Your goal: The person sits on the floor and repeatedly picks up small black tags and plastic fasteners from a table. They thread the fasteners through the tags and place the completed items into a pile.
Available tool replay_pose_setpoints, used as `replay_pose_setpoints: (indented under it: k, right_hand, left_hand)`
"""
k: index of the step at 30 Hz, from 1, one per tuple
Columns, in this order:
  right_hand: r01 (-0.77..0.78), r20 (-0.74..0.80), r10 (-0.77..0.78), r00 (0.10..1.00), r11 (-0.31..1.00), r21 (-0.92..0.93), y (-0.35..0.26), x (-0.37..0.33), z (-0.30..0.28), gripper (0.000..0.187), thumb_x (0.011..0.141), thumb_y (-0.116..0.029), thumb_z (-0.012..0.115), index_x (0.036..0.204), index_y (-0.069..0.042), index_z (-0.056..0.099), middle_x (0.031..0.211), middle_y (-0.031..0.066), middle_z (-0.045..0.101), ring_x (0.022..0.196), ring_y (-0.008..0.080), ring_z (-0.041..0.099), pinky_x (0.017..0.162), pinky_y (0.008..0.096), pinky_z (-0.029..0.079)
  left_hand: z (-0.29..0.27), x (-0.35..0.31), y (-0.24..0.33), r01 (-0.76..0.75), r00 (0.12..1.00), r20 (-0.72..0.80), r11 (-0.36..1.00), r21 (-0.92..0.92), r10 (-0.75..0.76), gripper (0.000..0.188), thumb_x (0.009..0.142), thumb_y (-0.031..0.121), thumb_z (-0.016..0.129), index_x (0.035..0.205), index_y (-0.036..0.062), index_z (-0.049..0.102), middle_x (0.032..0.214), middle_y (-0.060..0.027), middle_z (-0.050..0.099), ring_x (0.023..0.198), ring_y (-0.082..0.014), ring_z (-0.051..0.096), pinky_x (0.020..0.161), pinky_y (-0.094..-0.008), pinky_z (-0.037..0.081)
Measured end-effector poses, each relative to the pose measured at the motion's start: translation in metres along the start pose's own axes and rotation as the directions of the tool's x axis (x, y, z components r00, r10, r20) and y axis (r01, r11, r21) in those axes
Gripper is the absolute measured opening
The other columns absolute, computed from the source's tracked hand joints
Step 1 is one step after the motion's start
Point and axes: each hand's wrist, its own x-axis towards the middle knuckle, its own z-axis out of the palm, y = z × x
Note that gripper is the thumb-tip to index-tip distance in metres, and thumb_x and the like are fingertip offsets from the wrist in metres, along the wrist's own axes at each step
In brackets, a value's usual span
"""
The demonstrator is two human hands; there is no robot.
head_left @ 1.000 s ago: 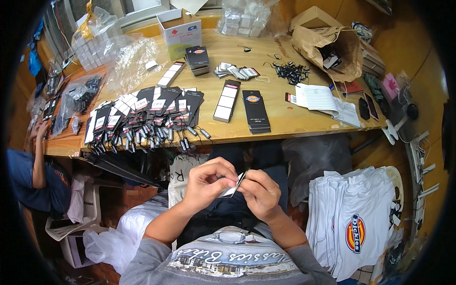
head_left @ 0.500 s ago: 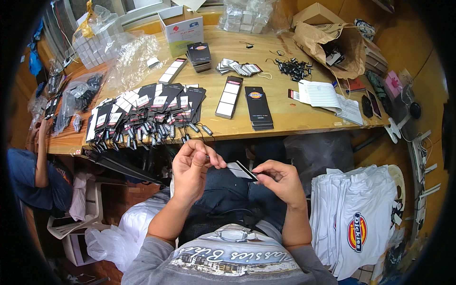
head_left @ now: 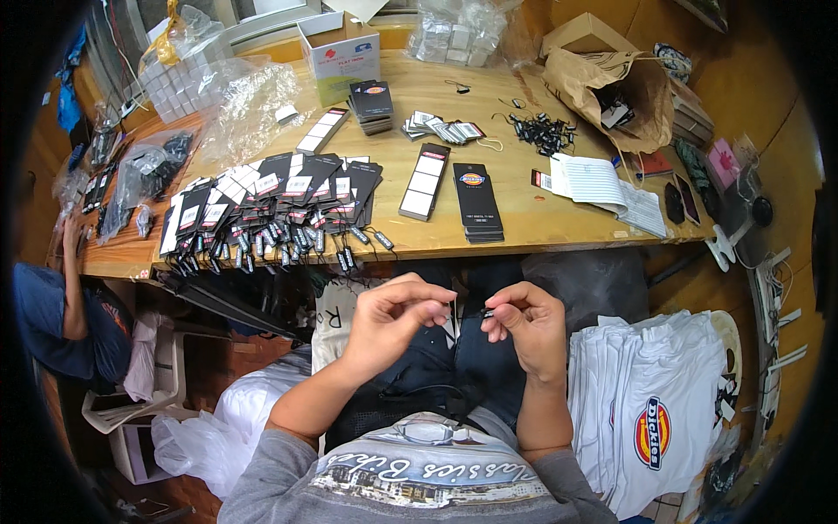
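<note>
Wooden table [head_left: 546,223], panelled wall [head_left: 772,131] at right, window [head_left: 271,28] behind, reddish-brown floor [head_left: 244,354]

At the back of the wooden table [head_left: 515,196] stands an open white-and-green carton [head_left: 336,74], with crumpled clear plastic [head_left: 249,96] to its left. A brown paper bag [head_left: 655,100] (its mouth gaping) lies farther right, beyond some lined paper [head_left: 589,179] and a dark smartphone [head_left: 685,196]. White T-shirts [head_left: 611,375] with a coloured emblem are piled below. At left, a co-worker [head_left: 52,323] in dark blue is near a pale plastic chair [head_left: 179,380].
</note>
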Motion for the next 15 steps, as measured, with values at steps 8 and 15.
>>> replay_pose_setpoints:
  k: [8,15]
  right_hand:
    - [0.113,0.01,-0.113,0.993,0.975,-0.194,-0.008,0.002,0.017,0.01,0.078,-0.007,0.055,0.083,0.001,0.057,0.062,0.0027,0.054,0.054,0.0048,0.047,0.047,0.0155,0.035]
    - [0.106,0.026,-0.102,0.994,0.969,-0.223,-0.009,0.002,0.017,0.01,0.078,-0.008,0.056,0.082,0.001,0.057,0.061,0.0023,0.054,0.052,0.0046,0.047,0.046,0.0153,0.035]
  left_hand:
    - [0.012,-0.003,0.0,0.044,0.998,0.047,0.987,-0.156,-0.037,0.023,0.075,-0.002,0.055,0.096,-0.0035,0.048,0.074,-0.0056,0.055,0.068,-0.0088,0.055,0.062,-0.0194,0.044]
    - [0.011,-0.002,0.002,0.008,0.999,0.049,0.996,-0.088,-0.004,0.023,0.073,-0.003,0.058,0.093,-0.0038,0.046,0.076,-0.0081,0.057,0.069,-0.0119,0.058,0.063,-0.0218,0.048]
